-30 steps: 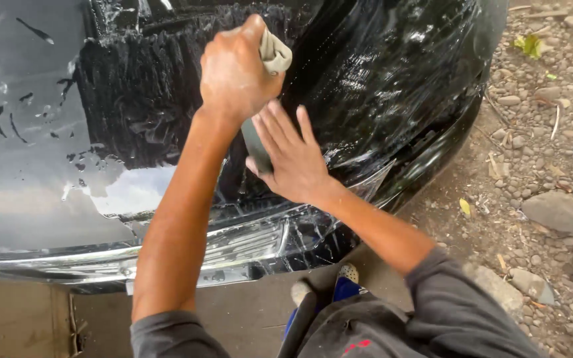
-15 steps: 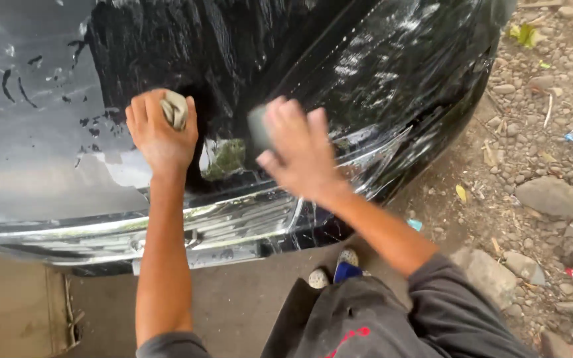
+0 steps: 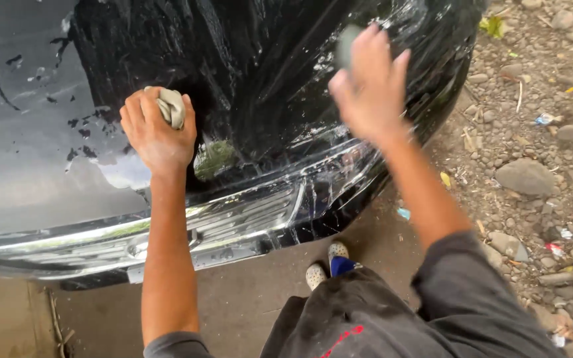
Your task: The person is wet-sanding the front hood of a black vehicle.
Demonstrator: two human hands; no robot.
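The left hand (image 3: 157, 129) is gripping a balled-up cloth (image 3: 172, 106), fingers curled tight round it, and is pressing it against the wet black car panel (image 3: 253, 79). The cloth is sitting at the top of the fist, towards the panel's upper part, so the wet surface is lying directly ahead of and above this hand. The hand is resting just where the dark wet patch is meeting the paler, grey-reflecting area to the left.

The right hand (image 3: 369, 86) is blurred by motion. Its fingers are spread fairly wide, palm facing the panel, and a greyish pad (image 3: 347, 45) is showing past the fingertips; whether the hand is really holding it or only pushing it flat cannot be told. This hand is lying higher on the panel and further right than the left one, well apart from it.

Below both hands, the chrome trim (image 3: 220, 219) is running roughly left to right along the panel's lower edge. Gravel (image 3: 532, 132) is lying to the right, near the right arm.
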